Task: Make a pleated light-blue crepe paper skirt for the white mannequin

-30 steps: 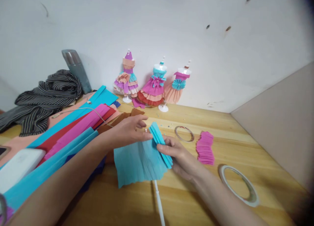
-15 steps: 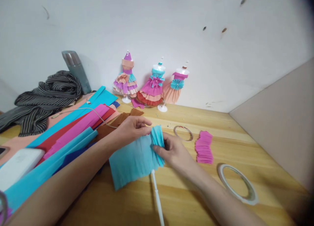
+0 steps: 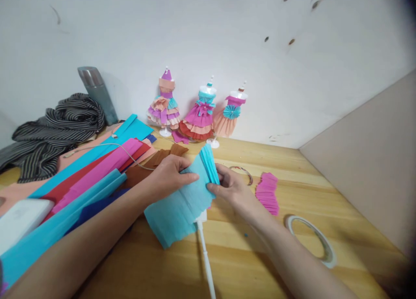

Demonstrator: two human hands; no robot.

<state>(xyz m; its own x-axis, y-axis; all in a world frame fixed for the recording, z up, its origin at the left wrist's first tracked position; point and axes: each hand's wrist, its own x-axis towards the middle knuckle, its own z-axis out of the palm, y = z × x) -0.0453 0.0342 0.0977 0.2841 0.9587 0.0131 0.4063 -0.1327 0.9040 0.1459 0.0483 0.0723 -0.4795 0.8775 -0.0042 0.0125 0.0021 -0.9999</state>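
Observation:
A sheet of light-blue crepe paper (image 3: 182,210) is held up between my two hands, with narrow folds stacked along its right edge. My left hand (image 3: 173,175) pinches the sheet's upper left part, thumb in front and fingers behind it. At the right, my right hand (image 3: 229,184) grips the folded edge between thumb and fingers. Behind and below the paper lies a white plastic stand (image 3: 205,255), its thin rod running toward me; the paper hides its upper end.
Three small dress forms in paper dresses (image 3: 165,102) (image 3: 199,112) (image 3: 227,121) stand by the wall. Coloured crepe paper (image 3: 94,177), a white box-shaped device (image 3: 24,223), a striped cloth (image 3: 55,130) and a flask (image 3: 99,95) lie left. Tape rolls (image 3: 312,238) and a pink pleated strip (image 3: 267,193) lie right.
My left hand has come down onto the paper and now pinches it. The folded edge has risen and tilted left, showing more of the white stand below.

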